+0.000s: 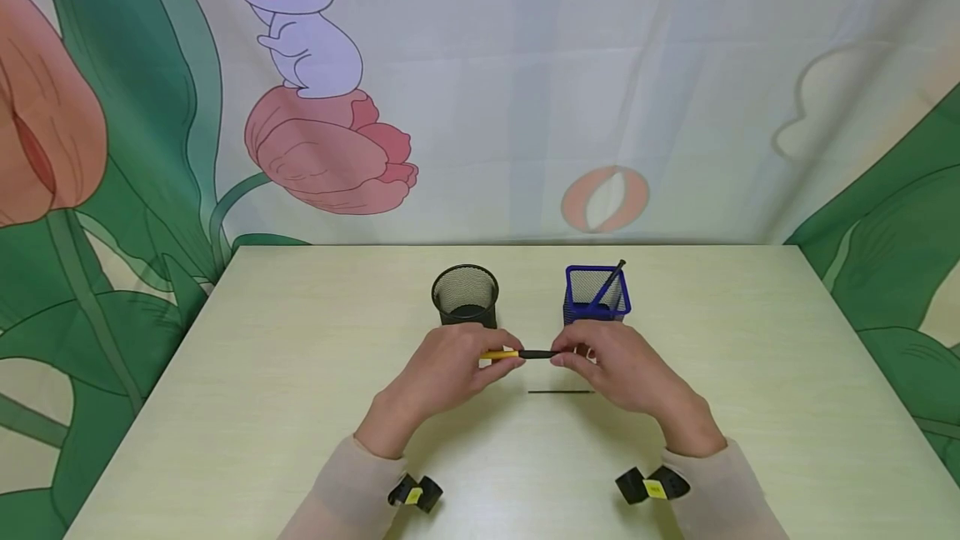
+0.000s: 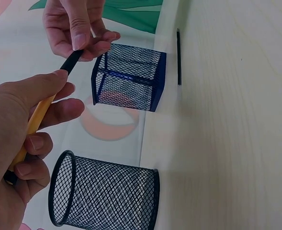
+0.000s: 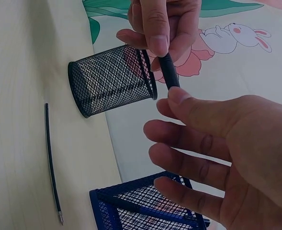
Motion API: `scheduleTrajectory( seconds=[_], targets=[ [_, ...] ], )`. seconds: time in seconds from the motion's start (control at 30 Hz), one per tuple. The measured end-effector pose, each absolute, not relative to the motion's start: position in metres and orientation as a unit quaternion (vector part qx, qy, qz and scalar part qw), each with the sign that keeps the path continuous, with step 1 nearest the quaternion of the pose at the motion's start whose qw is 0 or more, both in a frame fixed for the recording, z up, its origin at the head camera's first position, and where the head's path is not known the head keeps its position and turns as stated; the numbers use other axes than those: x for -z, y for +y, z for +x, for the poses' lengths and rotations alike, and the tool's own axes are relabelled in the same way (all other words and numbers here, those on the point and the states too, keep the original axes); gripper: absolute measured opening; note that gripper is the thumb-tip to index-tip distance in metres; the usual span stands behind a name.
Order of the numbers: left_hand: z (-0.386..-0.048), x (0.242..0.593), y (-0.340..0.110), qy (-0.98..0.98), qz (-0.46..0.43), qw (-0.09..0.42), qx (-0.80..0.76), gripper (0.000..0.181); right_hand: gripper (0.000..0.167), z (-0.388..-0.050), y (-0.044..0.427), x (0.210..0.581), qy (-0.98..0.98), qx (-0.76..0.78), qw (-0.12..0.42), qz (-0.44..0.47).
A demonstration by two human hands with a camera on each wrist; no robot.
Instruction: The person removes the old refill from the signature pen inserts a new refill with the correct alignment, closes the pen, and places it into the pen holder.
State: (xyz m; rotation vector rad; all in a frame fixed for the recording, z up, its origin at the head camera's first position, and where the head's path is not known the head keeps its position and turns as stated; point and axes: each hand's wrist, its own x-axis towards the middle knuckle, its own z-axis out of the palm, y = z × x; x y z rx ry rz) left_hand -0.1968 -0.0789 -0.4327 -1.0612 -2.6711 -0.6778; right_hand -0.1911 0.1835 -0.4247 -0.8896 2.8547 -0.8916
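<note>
Above the table, both hands hold one pen (image 1: 501, 354) with a yellow barrel and a black end section. My left hand (image 1: 465, 363) grips the yellow barrel, fingers curled round it, as the left wrist view shows. With thumb and index finger, my right hand (image 1: 618, 363) pinches the black end; its other fingers are spread loosely in the right wrist view. A thin dark pen refill (image 3: 51, 158) with a metal tip lies on the table below the hands. Whether the black section is turned or loose on the barrel, I cannot tell.
A round black mesh pen cup (image 1: 465, 294) stands behind my left hand. Behind my right hand is a square blue mesh pen holder (image 1: 597, 294) with a dark pen (image 1: 611, 282) leaning in it. The pale table (image 1: 300, 340) ends at a printed curtain (image 1: 480, 107).
</note>
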Motion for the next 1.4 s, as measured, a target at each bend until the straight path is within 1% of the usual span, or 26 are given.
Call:
scheduleTrajectory(
  seconds=[0.4,0.53,0.8,1.4],
  targets=[
    [-0.1959,0.4339,-0.079,-0.901,-0.357,0.095,0.227,0.014,0.009,-0.1897,0.1831,0.4249,0.916,0.284,0.015,-0.283],
    [-0.1962,0.4346,-0.079,-0.9,-0.359,0.101,0.226,0.014,0.01,-0.1902,0.1831,0.425,0.916,0.287,0.023,-0.281],
    [-0.1966,0.4358,-0.0788,-0.9,-0.358,0.097,0.23,0.014,0.013,-0.19,0.1827,0.4262,0.914,0.295,0.041,-0.276],
    [-0.1952,0.4344,-0.0783,-0.899,-0.359,0.098,0.232,0.014,0.023,-0.19,0.1818,0.4272,0.909,0.289,0.052,-0.295]
  ],
)
